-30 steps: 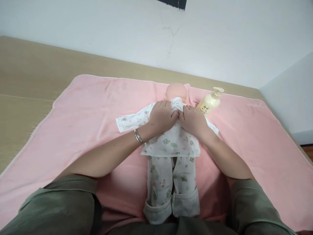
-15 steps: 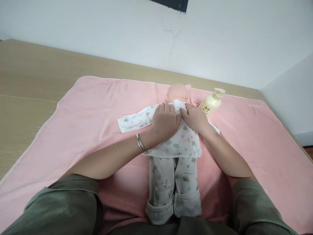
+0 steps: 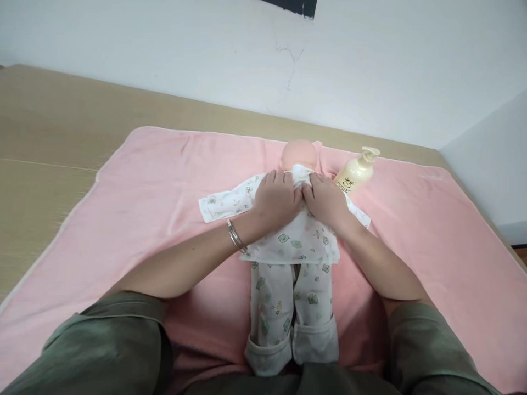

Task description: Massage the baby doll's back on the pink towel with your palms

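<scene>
A bald doll point(image 3: 298, 154) lies stretched out in front of me, its face not visible. It wears a white long-sleeved baby shirt point(image 3: 294, 241) with a small animal print, and matching trousers point(image 3: 274, 299) with turned-up cuffs. My left hand point(image 3: 276, 198) is on the upper shirt below the head, fingers bent into the cloth. Opposite it, my right hand point(image 3: 326, 198) has its fingers and thumb closed on the same part. The thumbs nearly meet, and cloth bunches between the hands. The fingertips are partly hidden.
A cream pump bottle point(image 3: 354, 173) lies tilted on the blanket just beyond my right hand. The pink blanket point(image 3: 164, 181) covers much of the tan surface point(image 3: 61, 115). A white wall point(image 3: 185, 49) rises behind, with another at the right.
My hands have come closer together over the upper shirt, the right shifting slightly left. The cloth between them is now more bunched. The doll and bottle stay in place.
</scene>
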### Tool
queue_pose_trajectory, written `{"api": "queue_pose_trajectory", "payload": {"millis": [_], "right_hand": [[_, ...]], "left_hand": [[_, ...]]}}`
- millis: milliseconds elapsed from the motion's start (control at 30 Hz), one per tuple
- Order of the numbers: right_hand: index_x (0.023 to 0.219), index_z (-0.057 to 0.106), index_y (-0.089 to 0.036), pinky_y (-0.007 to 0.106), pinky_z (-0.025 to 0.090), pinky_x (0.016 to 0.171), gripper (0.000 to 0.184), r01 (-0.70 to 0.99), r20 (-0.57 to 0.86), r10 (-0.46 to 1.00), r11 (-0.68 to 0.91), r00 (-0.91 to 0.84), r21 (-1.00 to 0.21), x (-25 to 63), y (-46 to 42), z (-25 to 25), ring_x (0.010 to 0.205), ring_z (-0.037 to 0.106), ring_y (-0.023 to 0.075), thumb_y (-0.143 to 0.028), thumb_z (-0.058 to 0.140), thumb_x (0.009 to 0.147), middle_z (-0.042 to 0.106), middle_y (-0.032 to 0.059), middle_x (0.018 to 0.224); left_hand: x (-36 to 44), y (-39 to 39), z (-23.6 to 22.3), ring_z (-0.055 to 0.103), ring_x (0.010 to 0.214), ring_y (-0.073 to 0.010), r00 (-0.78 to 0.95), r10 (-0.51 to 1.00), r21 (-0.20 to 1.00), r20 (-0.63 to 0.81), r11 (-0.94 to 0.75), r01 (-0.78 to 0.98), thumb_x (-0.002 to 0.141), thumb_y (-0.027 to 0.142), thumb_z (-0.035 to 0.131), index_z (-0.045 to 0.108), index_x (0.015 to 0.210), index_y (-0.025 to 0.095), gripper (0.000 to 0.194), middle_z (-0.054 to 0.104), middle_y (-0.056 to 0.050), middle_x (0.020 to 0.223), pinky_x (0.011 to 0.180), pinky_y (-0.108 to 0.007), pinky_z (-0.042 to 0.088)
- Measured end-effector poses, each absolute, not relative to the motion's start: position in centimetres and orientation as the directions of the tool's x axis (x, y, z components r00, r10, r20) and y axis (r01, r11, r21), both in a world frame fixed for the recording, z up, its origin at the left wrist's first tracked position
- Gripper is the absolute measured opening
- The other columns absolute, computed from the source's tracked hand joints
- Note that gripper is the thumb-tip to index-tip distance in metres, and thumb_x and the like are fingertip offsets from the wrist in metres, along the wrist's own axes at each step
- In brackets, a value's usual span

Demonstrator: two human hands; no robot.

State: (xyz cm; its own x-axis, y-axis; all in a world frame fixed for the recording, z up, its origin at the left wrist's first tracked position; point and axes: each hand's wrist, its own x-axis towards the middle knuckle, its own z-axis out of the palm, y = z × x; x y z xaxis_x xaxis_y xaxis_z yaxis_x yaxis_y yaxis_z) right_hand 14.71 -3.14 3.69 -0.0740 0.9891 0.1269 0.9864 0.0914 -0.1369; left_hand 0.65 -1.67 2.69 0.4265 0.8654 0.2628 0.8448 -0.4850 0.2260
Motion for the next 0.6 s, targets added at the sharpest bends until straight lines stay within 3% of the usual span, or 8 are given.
{"api": "queue_pose_trajectory", "payload": {"millis": [133,300,400,500,600], "right_hand": [[0.109,0.064,-0.013,0.038,0.046,0.089,0.047,0.983,0.039,0.999,0.033,-0.027,-0.178,15.8,-1.6,4.0,0.103,0.065,0.0304,-0.041,0.026,0.103,0.072,0.0152,0.11],[0.113,0.062,-0.006,0.04,0.04,0.1,0.045,0.993,0.167,0.982,0.098,-0.087,-0.061,14.8,-3.0,3.3,0.109,0.062,0.0308,-0.031,0.025,0.102,0.07,0.0186,0.111],[0.117,0.06,-0.003,0.043,0.037,0.107,0.041,0.99,0.252,0.959,0.142,-0.133,-0.02,14.0,-4.2,2.9,0.113,0.059,0.0326,-0.026,0.031,0.099,0.067,0.0214,0.116],[0.112,0.061,-0.006,0.042,0.038,0.105,0.036,0.989,0.239,0.963,0.142,-0.128,-0.043,14.0,-4.2,3.0,0.111,0.06,0.0311,-0.024,0.034,0.096,0.068,0.0195,0.113],[0.111,0.061,-0.01,0.04,0.042,0.101,0.037,0.988,0.126,0.991,0.058,-0.04,-0.146,14.7,-3.1,3.5,0.114,0.059,0.0301,-0.029,0.033,0.097,0.068,0.0179,0.118]], "left_hand": [[0.8,-2.3,2.4,0.049,0.128,-0.0379,0.43,0.855,0.236,0.29,-0.5,0.833,0.098,0.033,0.036,0.051,0.13,-0.003,0.05,0.057,-0.025,0.132,0.11,-0.049,0.039],[0.4,0.0,3.2,0.062,0.101,-0.0322,0.429,0.887,0.315,0.17,-0.461,0.829,0.096,0.033,0.038,0.061,0.102,0.008,0.035,0.067,-0.019,0.105,0.092,-0.045,0.049],[0.3,0.7,3.4,0.064,0.094,-0.0309,0.397,0.909,0.351,0.128,-0.415,0.839,0.093,0.033,0.041,0.061,0.096,0.011,0.03,0.068,-0.018,0.097,0.086,-0.043,0.05],[0.4,0.0,2.9,0.062,0.102,-0.0341,0.377,0.906,0.305,0.193,-0.421,0.854,0.094,0.033,0.04,0.061,0.104,0.008,0.034,0.067,-0.021,0.105,0.092,-0.046,0.048],[0.7,-1.2,2.2,0.056,0.118,-0.0372,0.388,0.871,0.236,0.3,-0.462,0.855,0.097,0.034,0.036,0.057,0.119,0.002,0.044,0.062,-0.026,0.121,0.102,-0.05,0.043]]}}
